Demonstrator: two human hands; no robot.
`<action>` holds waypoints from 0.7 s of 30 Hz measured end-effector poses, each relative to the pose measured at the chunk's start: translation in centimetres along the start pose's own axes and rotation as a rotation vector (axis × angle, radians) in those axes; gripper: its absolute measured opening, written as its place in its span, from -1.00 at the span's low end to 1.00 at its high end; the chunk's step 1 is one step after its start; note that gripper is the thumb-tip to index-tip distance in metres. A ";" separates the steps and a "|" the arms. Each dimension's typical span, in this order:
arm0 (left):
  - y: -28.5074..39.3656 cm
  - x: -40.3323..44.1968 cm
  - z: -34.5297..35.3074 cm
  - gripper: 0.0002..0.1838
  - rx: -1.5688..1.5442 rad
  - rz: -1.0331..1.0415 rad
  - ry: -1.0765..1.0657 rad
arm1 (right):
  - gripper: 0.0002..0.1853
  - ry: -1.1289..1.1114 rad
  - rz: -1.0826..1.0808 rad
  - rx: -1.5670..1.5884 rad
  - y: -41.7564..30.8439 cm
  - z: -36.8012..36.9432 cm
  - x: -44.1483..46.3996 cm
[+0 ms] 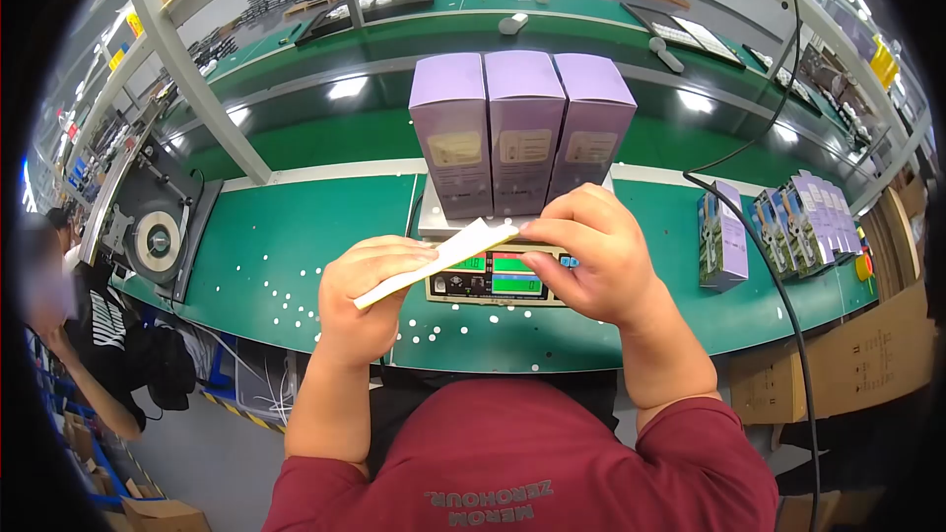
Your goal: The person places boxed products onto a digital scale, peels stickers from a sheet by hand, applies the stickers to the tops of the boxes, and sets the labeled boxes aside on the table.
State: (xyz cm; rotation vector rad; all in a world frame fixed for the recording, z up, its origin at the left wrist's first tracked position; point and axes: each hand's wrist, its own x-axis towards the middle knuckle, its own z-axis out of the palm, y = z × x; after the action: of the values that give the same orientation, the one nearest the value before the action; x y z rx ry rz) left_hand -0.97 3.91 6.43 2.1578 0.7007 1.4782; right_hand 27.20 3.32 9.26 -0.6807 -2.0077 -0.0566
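My left hand [372, 286] is closed around a narrow white strip with a yellow edge [443, 261], which looks like a pad or sheet of labels. The strip slants up to the right, over the digital scale [463, 285]. At its far end is my right hand [596, 251], thumb and index finger apart, the index fingertip close to or touching the tip; a small white bit shows there. Three tall lilac boxes [527, 138] stand side by side on the scale's platform, each with a pale label on its front. The strip partly covers the scale's green displays.
Small white dots [305, 299] are scattered over the green table [296, 236]. More lilac boxes [722, 236] stand at the right. A black cable [764, 227] hangs down on that side. A reel device [156, 239] sits at the left, near another person [94, 335].
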 end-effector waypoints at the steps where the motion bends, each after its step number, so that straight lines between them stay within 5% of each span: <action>1: 0.0 0.0 0.1 -0.93 0.020 0.019 0.001 | -0.69 0.015 -0.009 -0.003 0.1 0.1 0.0; 12: 0.5 -0.8 -0.4 -0.78 0.113 0.045 -0.050 | -0.75 -0.032 -0.109 0.019 0.5 0.8 0.1; 21: 0.8 -1.6 -0.4 -0.93 0.104 0.062 -0.069 | -0.80 0.056 -0.134 -0.029 0.6 -0.9 1.1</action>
State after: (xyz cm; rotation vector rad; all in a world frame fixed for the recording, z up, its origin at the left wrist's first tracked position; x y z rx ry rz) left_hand -1.71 2.29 5.94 2.3162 0.7064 1.4200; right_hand 27.83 4.02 10.49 -0.5557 -1.9998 -0.1826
